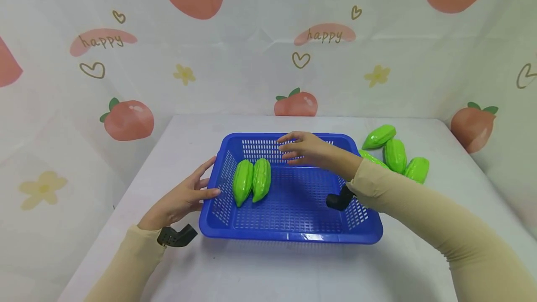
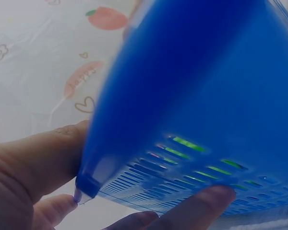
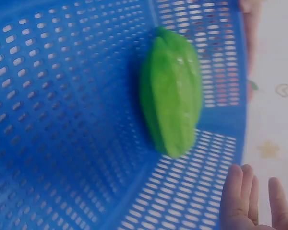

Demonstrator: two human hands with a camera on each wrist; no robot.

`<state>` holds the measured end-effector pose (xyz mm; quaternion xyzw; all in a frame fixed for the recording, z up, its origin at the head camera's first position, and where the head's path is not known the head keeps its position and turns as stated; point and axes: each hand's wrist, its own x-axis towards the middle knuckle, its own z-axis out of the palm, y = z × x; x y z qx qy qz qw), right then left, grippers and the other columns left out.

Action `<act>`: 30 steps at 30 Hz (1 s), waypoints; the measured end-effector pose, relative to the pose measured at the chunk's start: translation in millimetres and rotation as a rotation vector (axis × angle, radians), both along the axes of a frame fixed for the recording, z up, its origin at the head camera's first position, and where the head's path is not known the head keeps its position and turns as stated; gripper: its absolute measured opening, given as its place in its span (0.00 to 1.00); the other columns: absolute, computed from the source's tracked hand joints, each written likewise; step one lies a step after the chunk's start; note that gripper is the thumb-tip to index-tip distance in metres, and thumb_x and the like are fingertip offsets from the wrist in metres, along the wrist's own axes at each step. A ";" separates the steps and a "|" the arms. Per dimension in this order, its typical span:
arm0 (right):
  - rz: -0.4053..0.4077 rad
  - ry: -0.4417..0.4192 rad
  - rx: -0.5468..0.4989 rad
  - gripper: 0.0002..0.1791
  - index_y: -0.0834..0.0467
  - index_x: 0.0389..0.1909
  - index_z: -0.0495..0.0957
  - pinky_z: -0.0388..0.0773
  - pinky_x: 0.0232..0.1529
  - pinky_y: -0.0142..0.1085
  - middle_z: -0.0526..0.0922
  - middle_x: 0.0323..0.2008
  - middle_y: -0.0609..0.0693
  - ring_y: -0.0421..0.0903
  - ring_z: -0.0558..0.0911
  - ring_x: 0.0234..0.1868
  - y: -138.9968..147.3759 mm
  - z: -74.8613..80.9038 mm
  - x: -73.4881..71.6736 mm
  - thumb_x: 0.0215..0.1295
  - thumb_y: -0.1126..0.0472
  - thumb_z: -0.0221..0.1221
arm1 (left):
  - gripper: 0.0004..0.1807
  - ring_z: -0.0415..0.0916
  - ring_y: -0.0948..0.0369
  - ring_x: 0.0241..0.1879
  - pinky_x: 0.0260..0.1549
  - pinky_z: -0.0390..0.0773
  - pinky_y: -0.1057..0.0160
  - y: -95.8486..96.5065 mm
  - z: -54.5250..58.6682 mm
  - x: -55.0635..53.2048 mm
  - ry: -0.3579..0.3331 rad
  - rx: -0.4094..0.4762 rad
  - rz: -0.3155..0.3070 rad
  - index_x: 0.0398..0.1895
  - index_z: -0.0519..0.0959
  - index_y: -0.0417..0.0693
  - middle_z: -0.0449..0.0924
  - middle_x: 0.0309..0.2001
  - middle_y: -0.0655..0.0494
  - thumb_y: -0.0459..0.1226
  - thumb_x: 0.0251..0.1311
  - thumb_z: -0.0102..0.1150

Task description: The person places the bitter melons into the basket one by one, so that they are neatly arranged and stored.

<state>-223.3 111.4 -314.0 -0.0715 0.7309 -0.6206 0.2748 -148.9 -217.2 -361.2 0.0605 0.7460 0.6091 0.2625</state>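
Note:
My left hand grips the left side of a blue plastic basket. In the left wrist view the thumb lies at the rim and a finger presses the slotted wall from outside. Two glossy green bitter melons, ridged and pointed, lie side by side in the basket's left part. My right hand, fingers loosely extended and holding nothing, hovers over the basket's far side. One bitter melon shows in the right wrist view, beyond the fingers.
Several more green bitter melons lie on the white table, behind and right of the basket; my right forearm partly hides one. A printed cloth with fruit pictures hangs behind the table. Each wrist carries a small black camera mount.

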 end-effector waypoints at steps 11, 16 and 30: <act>0.021 0.095 -0.122 0.23 0.66 0.65 0.59 0.78 0.57 0.41 0.72 0.55 0.59 0.47 0.80 0.51 52.3 34.0 11.4 0.73 0.64 0.48 | 0.52 0.75 0.40 0.57 0.49 0.78 0.40 -0.5 0.1 0.4 0.000 -0.001 0.000 0.77 0.34 0.72 0.55 0.72 0.34 0.38 0.64 0.60; 0.048 0.141 -0.151 0.17 0.60 0.60 0.65 0.79 0.53 0.34 0.77 0.50 0.50 0.43 0.81 0.50 81.7 45.5 21.3 0.74 0.62 0.48 | 0.52 0.74 0.40 0.58 0.50 0.78 0.40 -0.5 -0.2 0.2 0.001 -0.006 0.000 0.77 0.34 0.72 0.55 0.71 0.34 0.38 0.64 0.60; -0.057 0.116 -0.420 0.16 0.51 0.56 0.74 0.81 0.51 0.35 0.79 0.52 0.48 0.43 0.82 0.52 182.1 31.4 29.1 0.76 0.64 0.43 | 0.51 0.74 0.40 0.58 0.50 0.78 0.40 -0.7 -0.9 -1.4 -0.003 -0.001 -0.007 0.77 0.34 0.72 0.55 0.71 0.33 0.38 0.64 0.60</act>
